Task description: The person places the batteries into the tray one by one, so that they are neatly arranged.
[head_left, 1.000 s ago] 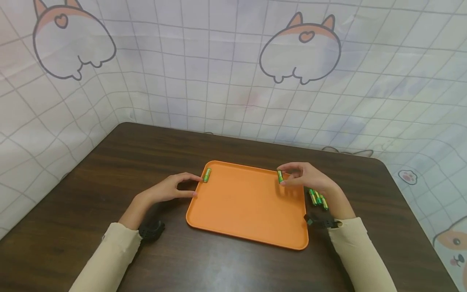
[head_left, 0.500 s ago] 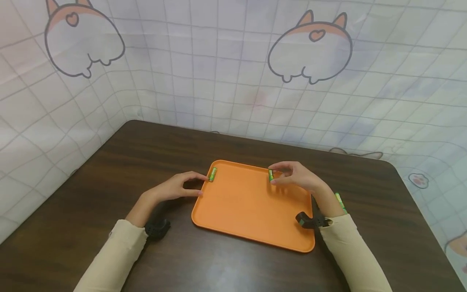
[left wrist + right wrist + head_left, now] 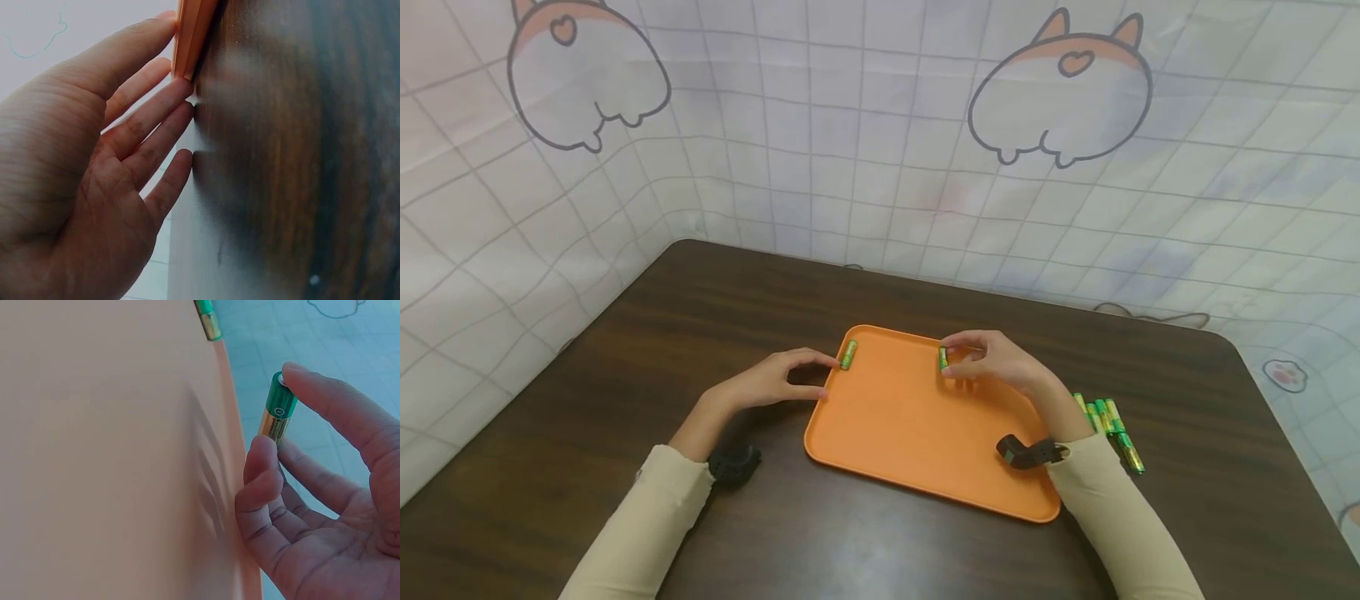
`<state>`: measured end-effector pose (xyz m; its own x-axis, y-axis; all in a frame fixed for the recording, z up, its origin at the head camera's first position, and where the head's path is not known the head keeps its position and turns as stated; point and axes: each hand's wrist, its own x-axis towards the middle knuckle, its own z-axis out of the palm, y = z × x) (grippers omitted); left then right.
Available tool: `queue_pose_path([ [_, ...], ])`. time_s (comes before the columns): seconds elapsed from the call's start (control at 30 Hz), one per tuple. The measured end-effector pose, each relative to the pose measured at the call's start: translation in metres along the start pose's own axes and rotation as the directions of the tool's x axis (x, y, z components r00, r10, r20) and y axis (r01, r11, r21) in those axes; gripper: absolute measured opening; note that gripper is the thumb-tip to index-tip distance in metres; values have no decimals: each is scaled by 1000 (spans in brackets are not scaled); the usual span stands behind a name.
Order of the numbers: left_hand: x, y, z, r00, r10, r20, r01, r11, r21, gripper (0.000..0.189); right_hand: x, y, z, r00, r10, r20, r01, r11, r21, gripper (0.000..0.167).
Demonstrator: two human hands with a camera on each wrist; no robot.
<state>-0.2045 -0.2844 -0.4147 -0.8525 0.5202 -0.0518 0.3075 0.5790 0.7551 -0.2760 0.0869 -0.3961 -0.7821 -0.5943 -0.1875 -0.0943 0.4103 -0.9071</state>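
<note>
My right hand (image 3: 1000, 360) pinches a green and gold battery (image 3: 278, 406) by its ends, thumb at one end and fingers at the other. It is held over the far part of the orange tray (image 3: 917, 425). Another battery (image 3: 848, 355) lies along the tray's far left edge. My left hand (image 3: 771, 379) is at the tray's left side, its fingers nearly straight. In the left wrist view, thumb and fingertips are right at the tray's rim (image 3: 190, 44), the lower fingertips close to the table.
Several green and yellow batteries (image 3: 1108, 421) lie on the dark wooden table (image 3: 745, 292) to the right of the tray, partly behind the right forearm. A white gridded curtain (image 3: 850, 167) with cartoon drawings hangs around the table's back and sides.
My right hand has carried the battery leftward over the tray, towards the battery at the left edge. My left hand stays by the tray's left rim. The head view has shifted slightly.
</note>
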Motion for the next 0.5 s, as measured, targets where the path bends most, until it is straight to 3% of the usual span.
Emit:
queue_pose_path([
  [0.5, -2, 2, -2, 999, -30, 12, 31, 999, -19, 53, 25, -8, 19, 999, -35, 35, 33, 998, 45, 59],
])
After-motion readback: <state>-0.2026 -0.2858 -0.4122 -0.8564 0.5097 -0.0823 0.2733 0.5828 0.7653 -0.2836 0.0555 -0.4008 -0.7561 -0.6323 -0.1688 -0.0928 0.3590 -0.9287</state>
